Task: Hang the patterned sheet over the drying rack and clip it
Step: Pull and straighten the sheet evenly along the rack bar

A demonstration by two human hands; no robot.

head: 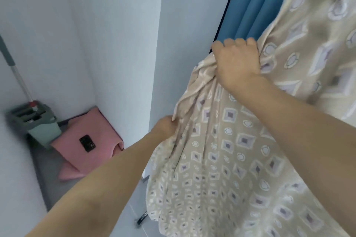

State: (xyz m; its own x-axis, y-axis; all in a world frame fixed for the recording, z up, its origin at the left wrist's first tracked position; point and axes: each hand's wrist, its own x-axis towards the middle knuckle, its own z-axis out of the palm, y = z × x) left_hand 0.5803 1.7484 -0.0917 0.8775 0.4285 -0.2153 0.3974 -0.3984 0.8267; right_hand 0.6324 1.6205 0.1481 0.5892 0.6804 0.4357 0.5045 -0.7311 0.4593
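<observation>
This looks like a home, in a narrow utility corner or laundry nook. Plain pale blue-white painted walls (119,34) meet at a corner above a grey floor (50,171). A grey-green plastic mop bucket (36,121) with a metal-handled mop (18,75) stands there, just beside a pink flat case with a black latch (90,140). Pleated blue fabric curtains (248,4) hang to the right.

Sheet (221,159): beige ground, printed with white-edged diamonds with grey-purple centres and white rings. Curtain (248,4): solid blue. Walls (115,25): pale blue-white. Bucket (38,121): grey-green. Mat (86,140): pink, marked with a black patch. Floor (52,171): grey.
</observation>
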